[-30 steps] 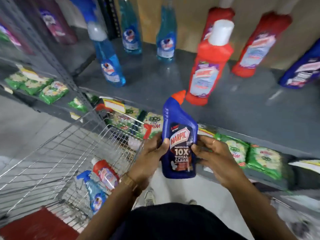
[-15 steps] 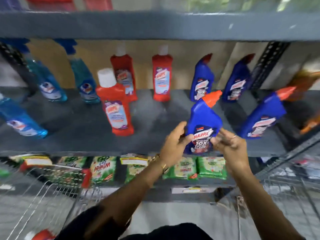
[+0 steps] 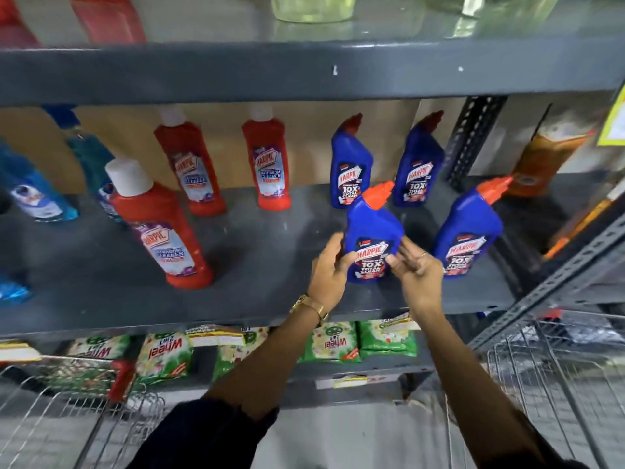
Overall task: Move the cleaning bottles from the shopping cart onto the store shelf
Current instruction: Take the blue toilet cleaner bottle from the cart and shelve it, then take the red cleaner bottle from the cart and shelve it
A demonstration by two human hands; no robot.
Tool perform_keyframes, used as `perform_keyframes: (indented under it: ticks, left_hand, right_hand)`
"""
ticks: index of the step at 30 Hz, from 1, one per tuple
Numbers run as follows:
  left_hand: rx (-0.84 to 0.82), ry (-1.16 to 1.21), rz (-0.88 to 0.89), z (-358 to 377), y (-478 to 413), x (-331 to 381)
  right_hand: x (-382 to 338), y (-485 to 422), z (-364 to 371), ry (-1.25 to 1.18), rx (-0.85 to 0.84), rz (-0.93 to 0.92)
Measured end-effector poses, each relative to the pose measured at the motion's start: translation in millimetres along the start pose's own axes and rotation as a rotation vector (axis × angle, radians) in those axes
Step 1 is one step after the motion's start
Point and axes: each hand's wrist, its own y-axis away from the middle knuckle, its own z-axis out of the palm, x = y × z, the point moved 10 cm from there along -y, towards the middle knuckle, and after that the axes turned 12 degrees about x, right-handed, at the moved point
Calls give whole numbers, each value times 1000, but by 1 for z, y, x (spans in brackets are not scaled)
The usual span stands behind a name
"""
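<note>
A blue Harpic bottle (image 3: 372,231) with an orange-red cap stands upright on the grey shelf (image 3: 263,252), near its front. My left hand (image 3: 329,275) grips its left side. My right hand (image 3: 417,270) touches its right side, fingertips on the label. Another blue Harpic bottle (image 3: 468,231) stands just to the right, and two more (image 3: 350,164) (image 3: 417,164) stand at the back. Three red Harpic bottles (image 3: 162,225) (image 3: 191,164) (image 3: 267,164) stand to the left. The wire shopping cart (image 3: 67,418) is at the lower left; its contents are out of view.
Blue spray bottles (image 3: 33,191) line the shelf's left end. An orange bottle (image 3: 541,164) stands past a slotted upright (image 3: 473,140) at the right. The shelf above (image 3: 304,72) overhangs. Green detergent packs (image 3: 165,357) fill the shelf below. Another wire cart (image 3: 558,384) is at the lower right.
Both hands carried the blue bottle up from over the cart and onto the shelf, where it now stands upright. My view rose from the cart to the shelf front.
</note>
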Motion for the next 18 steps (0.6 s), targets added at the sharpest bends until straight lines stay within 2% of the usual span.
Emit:
perform_keyframes:
  ticks: [4, 7, 9, 11, 15, 18]
  left_hand:
    - [-17, 61, -60, 3, 3, -4]
    - [-24, 90, -124, -7, 17, -10]
    - [27, 110, -178, -28, 30, -15]
    - [135, 117, -154, -67, 46, -13]
    - [348, 93, -125, -180, 89, -12]
    - [496, -35, -111, -281, 131, -23]
  right_hand:
    - [-5, 4, -3, 40, 0, -39]
    - [2, 34, -19, 90, 196, -56]
    - [-2, 69, -16, 100, 302, -125]
    - [-10, 107, 6, 134, 283, -195]
    - [-15, 187, 92, 169, -21, -207]
    - [-4, 261, 176, 193, -393, -142]
